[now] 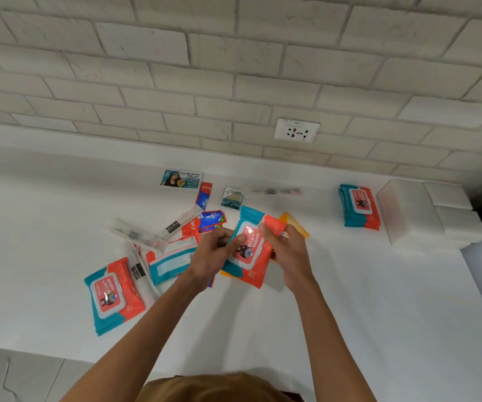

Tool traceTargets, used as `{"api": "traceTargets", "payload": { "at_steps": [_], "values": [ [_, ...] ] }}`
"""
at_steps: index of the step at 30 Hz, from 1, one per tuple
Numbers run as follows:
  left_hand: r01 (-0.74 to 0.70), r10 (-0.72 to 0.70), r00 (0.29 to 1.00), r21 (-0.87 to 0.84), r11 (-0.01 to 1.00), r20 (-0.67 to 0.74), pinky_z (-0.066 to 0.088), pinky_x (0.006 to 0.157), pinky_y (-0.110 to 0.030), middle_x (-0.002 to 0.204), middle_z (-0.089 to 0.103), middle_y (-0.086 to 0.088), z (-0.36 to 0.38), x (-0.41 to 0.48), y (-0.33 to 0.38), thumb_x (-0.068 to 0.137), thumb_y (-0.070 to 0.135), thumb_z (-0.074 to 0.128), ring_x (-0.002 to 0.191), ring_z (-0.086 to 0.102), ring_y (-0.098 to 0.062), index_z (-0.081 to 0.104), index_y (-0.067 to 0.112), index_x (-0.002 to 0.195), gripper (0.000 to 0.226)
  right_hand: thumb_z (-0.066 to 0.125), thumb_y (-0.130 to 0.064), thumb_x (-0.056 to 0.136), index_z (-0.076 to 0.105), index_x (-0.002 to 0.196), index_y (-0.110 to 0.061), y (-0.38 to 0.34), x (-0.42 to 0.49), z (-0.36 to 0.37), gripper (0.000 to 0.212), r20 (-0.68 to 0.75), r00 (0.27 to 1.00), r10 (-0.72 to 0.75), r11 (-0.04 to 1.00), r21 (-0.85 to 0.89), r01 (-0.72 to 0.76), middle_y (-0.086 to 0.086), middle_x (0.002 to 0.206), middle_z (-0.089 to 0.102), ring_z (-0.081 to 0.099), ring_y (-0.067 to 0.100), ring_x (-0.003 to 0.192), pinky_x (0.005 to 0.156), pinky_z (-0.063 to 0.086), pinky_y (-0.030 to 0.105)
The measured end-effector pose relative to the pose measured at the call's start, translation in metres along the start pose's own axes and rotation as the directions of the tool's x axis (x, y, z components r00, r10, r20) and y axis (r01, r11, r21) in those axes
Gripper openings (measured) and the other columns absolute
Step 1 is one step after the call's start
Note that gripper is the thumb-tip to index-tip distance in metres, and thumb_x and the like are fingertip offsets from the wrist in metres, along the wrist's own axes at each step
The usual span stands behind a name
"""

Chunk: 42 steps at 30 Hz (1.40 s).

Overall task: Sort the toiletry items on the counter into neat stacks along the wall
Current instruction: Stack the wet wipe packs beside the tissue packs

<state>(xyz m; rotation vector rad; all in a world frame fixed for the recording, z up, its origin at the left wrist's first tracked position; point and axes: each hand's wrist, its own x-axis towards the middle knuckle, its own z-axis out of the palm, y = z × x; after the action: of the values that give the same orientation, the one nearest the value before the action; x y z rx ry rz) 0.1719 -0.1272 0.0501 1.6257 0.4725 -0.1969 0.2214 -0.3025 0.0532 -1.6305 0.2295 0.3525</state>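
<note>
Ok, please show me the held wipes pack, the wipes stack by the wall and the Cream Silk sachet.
held wipes pack point(249, 254), head view, its lid.
wipes stack point(360, 205), head view, top pack's lid.
Cream Silk sachet point(182, 179), head view, printed front.

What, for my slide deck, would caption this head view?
Left hand and right hand hold a wipes pack over scattered toiletries on the white counter; a wipes stack sits by the wall.

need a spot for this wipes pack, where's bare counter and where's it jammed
Bare: the wide front-right counter, below the wipes stack and white tissue packs; also the wall strip left of the Cream Silk sachet. Crowded: the loose pile left of the held wipes pack.
</note>
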Motion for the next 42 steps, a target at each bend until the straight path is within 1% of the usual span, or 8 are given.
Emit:
{"api": "traceTargets", "payload": {
  "at_steps": [4, 8, 16, 22, 29, 37, 40, 42],
  "values": [
    [0.065, -0.069, 0.997, -0.089, 0.994, -0.043, 0.064, 0.083, -0.041, 0.097, 0.080, 0.003, 0.025, 0.002, -0.003, 0.090, 0.048, 0.072, 0.085, 0.078, -0.015, 0.070, 0.016, 0.107, 0.036, 0.080, -0.050, 0.087, 0.074, 0.107, -0.028, 0.024, -0.013, -0.016, 0.030, -0.004, 1.000, 0.024, 0.999, -0.037, -0.024, -0.008, 0.104, 0.080, 0.079, 0.016, 0.089, 0.084, 0.066, 0.045],
    [0.127, -0.144, 0.986, -0.173, 0.977, -0.086, 0.065, 0.082, -0.039, 0.103, 0.079, 0.001, 0.056, 0.004, -0.004, 0.090, 0.046, 0.073, 0.087, 0.078, -0.016, 0.071, 0.017, 0.108, 0.035, 0.078, -0.060, 0.083, 0.073, 0.101, -0.034, 0.036, -0.023, -0.040, 0.032, -0.012, 0.999, 0.034, 0.995, -0.089, -0.035, -0.015, 0.100, 0.079, 0.078, 0.009, 0.089, 0.080, 0.066, 0.033],
    [0.150, -0.170, 0.985, -0.313, 0.938, -0.039, 0.062, 0.089, -0.047, 0.105, 0.079, -0.003, 0.138, 0.004, 0.000, 0.093, 0.044, 0.069, 0.095, 0.077, -0.023, 0.072, 0.011, 0.110, 0.036, 0.070, -0.056, 0.092, 0.070, 0.097, -0.037, 0.040, -0.017, -0.120, 0.020, -0.045, 0.999, 0.013, 0.988, -0.153, -0.020, -0.020, 0.099, 0.075, 0.075, 0.006, 0.087, 0.070, 0.060, 0.018],
    [0.162, -0.185, 0.981, -0.280, 0.946, -0.058, 0.063, 0.088, -0.045, 0.102, 0.079, -0.001, 0.208, 0.019, 0.003, 0.100, 0.045, 0.062, 0.093, 0.077, -0.022, 0.075, 0.017, 0.110, 0.033, 0.070, -0.056, 0.092, 0.070, 0.107, -0.036, 0.044, 0.001, -0.184, 0.025, -0.098, 0.995, 0.008, 0.986, -0.164, -0.024, -0.019, 0.102, 0.074, 0.075, 0.009, 0.089, 0.073, 0.061, 0.020],
    [0.159, -0.170, 0.985, -0.258, 0.953, -0.021, 0.063, 0.086, -0.040, 0.105, 0.079, -0.003, 0.272, 0.041, 0.010, 0.097, 0.027, 0.069, 0.094, 0.077, -0.019, 0.072, 0.009, 0.115, 0.025, 0.067, -0.048, 0.099, 0.070, 0.107, -0.034, 0.050, 0.039, -0.242, 0.016, -0.183, 0.983, -0.018, 0.983, -0.180, -0.016, -0.013, 0.104, 0.074, 0.075, 0.011, 0.086, 0.077, 0.064, 0.026],
    [0.123, -0.137, 0.989, -0.204, 0.971, -0.052, 0.064, 0.083, -0.038, 0.101, 0.079, -0.003, 0.313, 0.080, 0.030, 0.092, 0.022, 0.076, 0.090, 0.078, -0.018, 0.070, 0.009, 0.118, 0.029, 0.058, -0.041, 0.106, 0.066, 0.115, -0.025, 0.046, 0.082, -0.270, 0.020, -0.284, 0.946, -0.156, 0.942, -0.330, 0.056, -0.006, 0.114, 0.074, 0.070, 0.005, 0.078, 0.063, 0.054, 0.010],
    [0.113, -0.121, 0.991, -0.136, 0.984, -0.056, 0.064, 0.074, -0.030, 0.103, 0.078, -0.001, 0.321, 0.100, 0.043, 0.095, 0.020, 0.073, 0.091, 0.076, -0.017, 0.069, 0.011, 0.118, 0.025, 0.058, -0.034, 0.107, 0.061, 0.130, -0.019, 0.040, 0.096, -0.271, 0.028, -0.293, 0.936, -0.195, 0.929, -0.360, 0.081, 0.001, 0.130, 0.070, 0.071, 0.014, 0.097, 0.069, 0.055, 0.010],
    [0.098, -0.103, 0.992, -0.066, 0.993, -0.072, 0.061, 0.069, -0.024, 0.102, 0.076, 0.002, 0.324, 0.114, 0.050, 0.096, 0.018, 0.072, 0.091, 0.074, -0.014, 0.071, 0.013, 0.119, 0.024, 0.062, -0.026, 0.106, 0.054, 0.142, -0.017, 0.031, 0.106, -0.269, 0.039, -0.265, 0.939, -0.218, 0.930, -0.347, 0.118, 0.001, 0.138, 0.065, 0.069, 0.018, 0.113, 0.083, 0.061, 0.023]
  ]
}}
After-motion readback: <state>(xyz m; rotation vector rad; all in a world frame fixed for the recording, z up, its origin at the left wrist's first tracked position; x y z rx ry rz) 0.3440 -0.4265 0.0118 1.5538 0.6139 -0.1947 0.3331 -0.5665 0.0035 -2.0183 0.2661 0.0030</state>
